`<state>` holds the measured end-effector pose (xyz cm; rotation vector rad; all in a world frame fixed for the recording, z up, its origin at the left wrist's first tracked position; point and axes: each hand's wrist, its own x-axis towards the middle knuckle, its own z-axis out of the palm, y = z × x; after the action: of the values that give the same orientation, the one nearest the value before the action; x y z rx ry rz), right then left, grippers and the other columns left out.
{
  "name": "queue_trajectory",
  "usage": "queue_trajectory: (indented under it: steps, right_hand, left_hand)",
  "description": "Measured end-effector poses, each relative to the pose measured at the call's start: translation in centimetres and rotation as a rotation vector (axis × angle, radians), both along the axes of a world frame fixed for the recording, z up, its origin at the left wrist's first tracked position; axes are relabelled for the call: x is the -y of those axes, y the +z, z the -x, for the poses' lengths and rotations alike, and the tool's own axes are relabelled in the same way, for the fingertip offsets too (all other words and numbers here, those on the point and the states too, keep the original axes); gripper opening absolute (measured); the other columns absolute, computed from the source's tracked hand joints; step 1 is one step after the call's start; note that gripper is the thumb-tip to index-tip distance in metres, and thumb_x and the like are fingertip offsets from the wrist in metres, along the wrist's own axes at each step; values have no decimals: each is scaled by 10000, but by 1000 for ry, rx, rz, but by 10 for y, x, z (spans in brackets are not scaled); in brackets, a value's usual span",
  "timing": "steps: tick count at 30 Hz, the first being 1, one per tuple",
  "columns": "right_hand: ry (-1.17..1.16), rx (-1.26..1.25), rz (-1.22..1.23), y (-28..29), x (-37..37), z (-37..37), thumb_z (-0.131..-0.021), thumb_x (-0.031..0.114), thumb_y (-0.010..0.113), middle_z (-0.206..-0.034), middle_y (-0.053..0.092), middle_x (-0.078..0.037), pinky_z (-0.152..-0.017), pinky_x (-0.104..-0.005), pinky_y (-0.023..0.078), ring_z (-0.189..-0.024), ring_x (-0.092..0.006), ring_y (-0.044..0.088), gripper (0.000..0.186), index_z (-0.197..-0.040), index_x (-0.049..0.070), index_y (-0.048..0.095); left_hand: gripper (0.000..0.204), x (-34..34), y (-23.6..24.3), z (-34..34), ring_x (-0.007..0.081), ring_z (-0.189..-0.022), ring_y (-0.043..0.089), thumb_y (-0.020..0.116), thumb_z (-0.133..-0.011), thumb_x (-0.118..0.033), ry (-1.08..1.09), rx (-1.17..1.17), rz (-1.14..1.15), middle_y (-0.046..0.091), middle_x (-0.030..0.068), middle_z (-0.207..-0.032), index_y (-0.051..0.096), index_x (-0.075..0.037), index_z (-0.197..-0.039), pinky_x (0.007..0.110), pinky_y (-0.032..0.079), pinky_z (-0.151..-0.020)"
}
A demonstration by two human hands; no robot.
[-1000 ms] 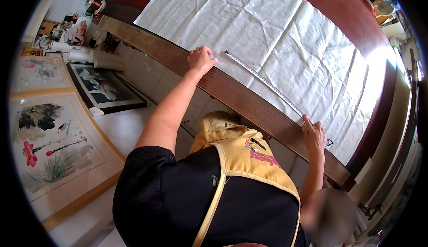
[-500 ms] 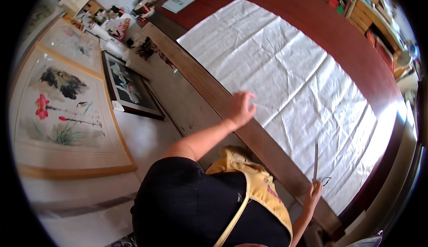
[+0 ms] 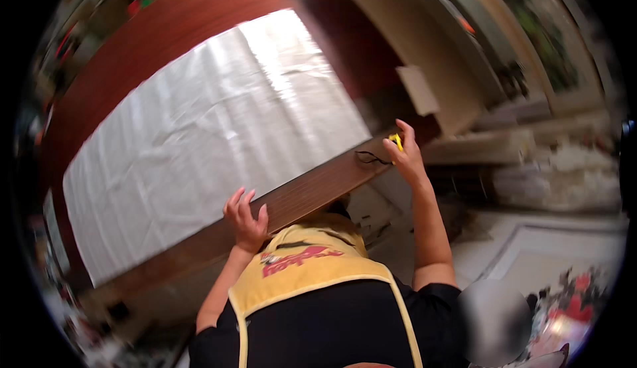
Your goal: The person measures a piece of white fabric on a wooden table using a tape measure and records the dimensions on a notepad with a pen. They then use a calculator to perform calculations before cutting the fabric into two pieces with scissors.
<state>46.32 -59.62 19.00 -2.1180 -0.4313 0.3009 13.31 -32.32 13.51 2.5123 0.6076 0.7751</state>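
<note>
My right hand (image 3: 410,159) is closed round a small yellow tape measure (image 3: 396,142) at the right end of the brown wooden edge strip (image 3: 318,185). A black cord loop (image 3: 371,157) dangles from it over the strip. No drawn-out blade can be made out now. My left hand (image 3: 247,223) is over the same strip nearer the middle, fingers apart and holding nothing; whether it touches the wood I cannot tell. Beyond both hands a creased white sheet (image 3: 199,136) lies flat on the red-brown table (image 3: 179,33), shining at its far right corner.
I wear a yellow apron (image 3: 312,248) close against the table's front edge. To the right are a pale flat piece (image 3: 418,90) and stacked pale bundles (image 3: 551,175). A picture with red flowers (image 3: 577,308) is low on the right. Motion blurs the surroundings.
The view has swung toward the table's right end. The metal blade seen earlier reaching over the sheet no longer shows. My right hand still holds the tape measure; my left stays near the strip.
</note>
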Motion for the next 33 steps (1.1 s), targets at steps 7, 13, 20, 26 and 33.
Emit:
queue_trajectory:
  steps: [7,13,20,26,33]
  right_hand:
    - [-379,495,334,-4,179,-164,-828,178,725,-1324,466,-284,-1024,-467,431,-1231,-444,483,670,-1390,6,402]
    - [-560,522,185,-61,220,-234,-891,203,691,-1278,518,-256,-972,-450,458,-1186,-380,526,547,-1335,-16,458]
    - [-1441,-253,-207,-218,326,-198,-970,147,559,-1203,650,-170,-899,-401,504,-1023,-284,636,289,-1181,-40,625]
    - [-1163,-499,-254,-253,303,-247,-975,169,554,-1216,645,-167,-914,-406,499,-1042,-285,629,304,-1199,-29,612]
    - [-932,-581,-205,-261,299,-269,-982,195,547,-1230,639,-164,-932,-413,493,-1065,-286,620,322,-1220,-17,598]
  left_hand:
    - [620,94,-19,-109,395,-1398,307,682,-874,-247,-176,-199,-89,368,184,-1465,455,-30,-1410,586,212,-1172]
    - [677,89,-23,-107,411,-1448,240,592,-947,-306,-150,-381,-188,277,205,-1543,333,-21,-1504,590,152,-1201]
    - [719,105,-24,-101,425,-1456,224,577,-931,-306,-169,-495,-154,278,223,-1542,300,12,-1514,588,143,-1203]
    - [761,103,-15,-114,411,-1418,279,643,-849,-328,-106,-578,-161,336,227,-1495,350,-32,-1487,576,159,-1206]
    - [784,92,9,-108,363,-1425,289,660,-844,-388,-61,-624,-136,349,176,-1499,349,-78,-1493,549,162,-1217]
